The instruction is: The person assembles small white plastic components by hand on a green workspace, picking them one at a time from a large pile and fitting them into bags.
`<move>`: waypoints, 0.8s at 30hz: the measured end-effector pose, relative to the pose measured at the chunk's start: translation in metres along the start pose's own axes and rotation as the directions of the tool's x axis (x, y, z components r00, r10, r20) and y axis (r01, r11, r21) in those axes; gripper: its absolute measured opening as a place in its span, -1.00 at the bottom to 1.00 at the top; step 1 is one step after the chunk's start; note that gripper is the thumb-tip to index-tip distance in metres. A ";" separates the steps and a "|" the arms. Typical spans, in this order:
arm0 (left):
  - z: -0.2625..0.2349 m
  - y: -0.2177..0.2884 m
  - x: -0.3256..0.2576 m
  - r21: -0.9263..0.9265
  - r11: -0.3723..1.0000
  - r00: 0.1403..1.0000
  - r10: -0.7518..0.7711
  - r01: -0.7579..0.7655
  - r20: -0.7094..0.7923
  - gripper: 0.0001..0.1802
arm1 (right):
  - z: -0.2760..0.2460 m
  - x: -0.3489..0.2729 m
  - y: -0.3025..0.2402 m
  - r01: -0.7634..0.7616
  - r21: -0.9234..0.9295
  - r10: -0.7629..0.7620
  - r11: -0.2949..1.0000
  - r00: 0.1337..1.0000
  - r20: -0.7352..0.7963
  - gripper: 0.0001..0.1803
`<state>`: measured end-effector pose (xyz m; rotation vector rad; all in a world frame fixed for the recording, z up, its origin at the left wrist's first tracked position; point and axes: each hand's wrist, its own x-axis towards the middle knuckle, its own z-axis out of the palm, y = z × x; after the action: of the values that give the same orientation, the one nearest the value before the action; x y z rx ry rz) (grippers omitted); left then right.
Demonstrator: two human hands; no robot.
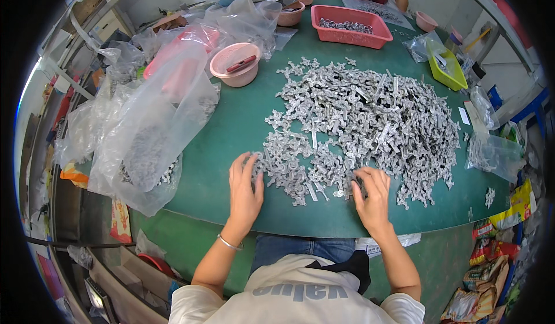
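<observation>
Both your hands are flat-ish on the near edge of the worktop (231,121), working the front of that big heap of grey metal parts (358,121). Left hand (244,188) is open w/ fingers spread, tips resting on the parts at the heap's near-left fringe, not gripping anything. Right hand (373,194) has its fingers curled down into the parts near the middle of the front edge; can't tell if it's actually got one pinched. Imo rake small batches toward you instead of digging deep, so the cross-shaped bits don't tangle. The heap's long axis runs roughly from the near-left edge toward the far-right corner; single parts point every which way. Pink tray (347,32) sits at the far edge, clear bag (139,133) off the left edge.
</observation>
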<state>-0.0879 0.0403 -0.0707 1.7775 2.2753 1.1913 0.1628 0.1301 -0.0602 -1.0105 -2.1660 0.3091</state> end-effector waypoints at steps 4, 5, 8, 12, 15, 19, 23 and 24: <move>0.008 0.025 -0.016 -0.206 0.978 0.994 0.029 -0.008 0.101 -0.58 | 0.013 0.021 -0.007 0.027 -0.062 -0.021 0.998 0.995 0.096 -0.68; 0.007 0.033 -0.019 -0.235 0.972 0.987 0.054 -0.017 0.153 -0.59 | 0.015 0.022 -0.007 0.104 -0.141 -0.073 0.985 0.975 0.210 -0.68; 0.002 0.044 -0.024 -0.243 0.970 0.991 0.043 -0.012 0.123 -0.62 | 0.018 0.015 0.005 0.115 -0.142 -0.072 0.983 0.958 0.279 -0.71; 0.000 0.047 -0.031 -0.190 0.982 0.995 0.038 -0.020 0.094 -0.61 | 0.013 0.009 0.008 0.086 -0.027 -0.079 0.996 0.974 0.211 -0.80; -0.003 0.053 -0.035 -0.291 0.956 0.991 0.023 0.017 0.135 -0.58 | 0.012 -0.002 0.003 0.021 0.087 -0.029 0.996 0.995 0.092 -0.84; 0.003 0.076 -0.032 -0.549 0.832 0.973 0.052 0.081 0.224 -0.51 | 0.008 -0.018 -0.022 -0.541 0.786 0.463 0.300 0.803 0.376 -0.92; 0.005 0.091 -0.029 -0.699 0.696 0.952 0.073 0.165 0.297 -0.55 | -0.003 -0.027 -0.038 -0.591 0.803 0.388 0.075 0.760 0.522 -0.89; 0.006 0.088 -0.030 -0.672 0.737 0.956 0.141 0.072 0.257 -0.62 | -0.006 -0.027 -0.042 -0.595 0.798 0.378 0.092 0.762 0.525 -0.86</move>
<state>-0.0025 0.0239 -0.0374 1.5550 1.3707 1.4001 0.1552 0.0814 -0.0490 -0.8827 -1.1470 1.8819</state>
